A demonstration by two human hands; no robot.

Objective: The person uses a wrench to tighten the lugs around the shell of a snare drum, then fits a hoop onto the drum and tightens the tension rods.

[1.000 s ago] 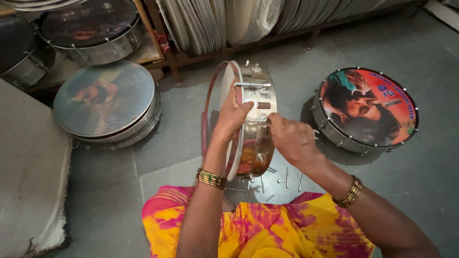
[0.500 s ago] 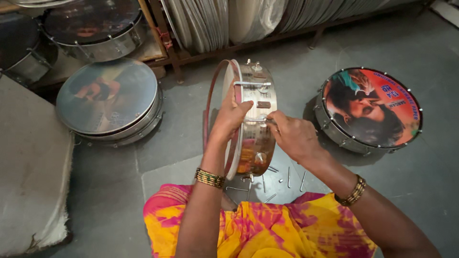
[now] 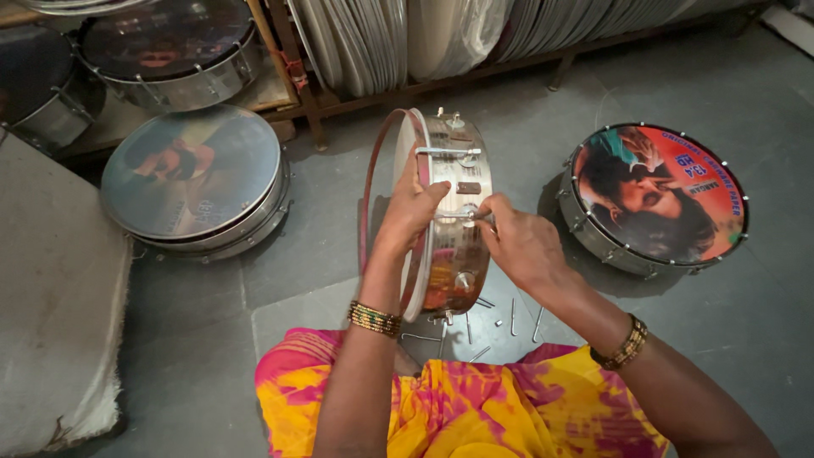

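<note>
Drum frame (image 3: 449, 220) stands on edge at centre, on the floor (image 3: 746, 322) just ahead of the person's lap. Left hand (image 3: 411, 208) on its left rim, right hand (image 3: 517, 246) on its right side at a tension rod (image 3: 465, 215). Loose rods (image 3: 509, 318) lie on the floor under and right of the frame. Finished drum (image 3: 657, 199) sits right, apart from the frame. Stacked drums (image 3: 195, 187) sit left (one atop another). Behind them, a shelf (image 3: 271, 93) carries more drums (image 3: 165, 51). Rack of upright discs (image 3: 441, 34) behind the frame.
</note>
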